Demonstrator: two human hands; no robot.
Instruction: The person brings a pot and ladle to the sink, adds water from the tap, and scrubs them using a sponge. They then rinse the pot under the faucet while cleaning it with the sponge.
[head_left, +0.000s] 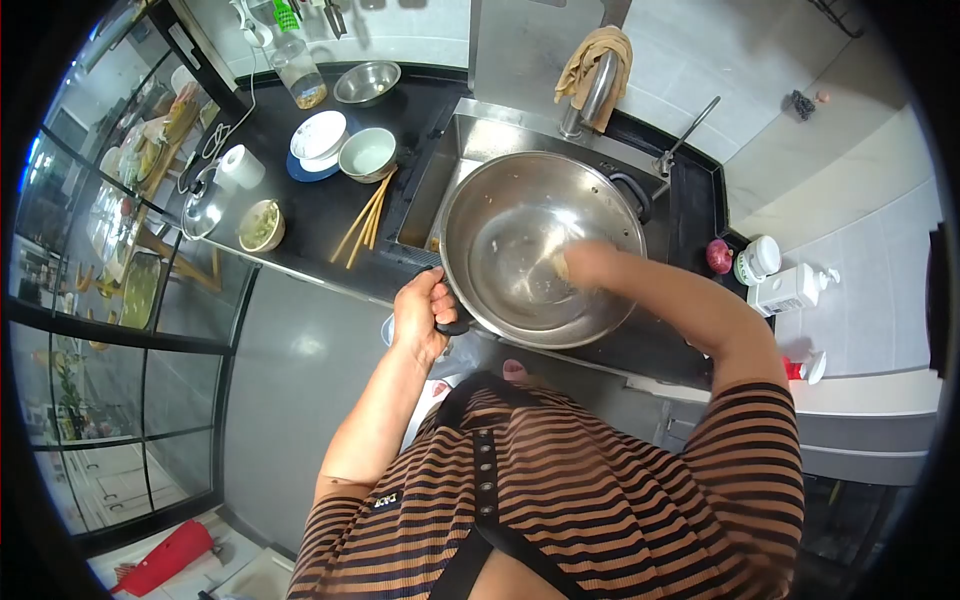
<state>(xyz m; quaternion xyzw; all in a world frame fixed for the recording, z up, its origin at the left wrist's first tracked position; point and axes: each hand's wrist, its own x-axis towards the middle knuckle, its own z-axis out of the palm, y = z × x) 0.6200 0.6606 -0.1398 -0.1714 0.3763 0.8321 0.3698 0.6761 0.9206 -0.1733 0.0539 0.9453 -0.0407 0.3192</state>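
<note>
A large stainless steel wok [490,275] with two dark handles rests over the sink [425,205], tilted so that I look into its shiny inside. My left hand [425,312] is closed around the near-left handle. Inside the wok, my right hand [592,265] is low against the inner wall; motion smears its fingers. A small tan patch shows at the fingertips, too blurred to name. The far handle [632,195] is free, next to the faucet side.
Behind the sink, a tan cloth [600,65] hangs over the faucet [585,110]. On the left counter are chopsticks [370,220], a pale bowl [368,155], stacked plates [320,140] and a metal basin [367,83]. An onion [719,256] and a pump bottle [785,292] stand right.
</note>
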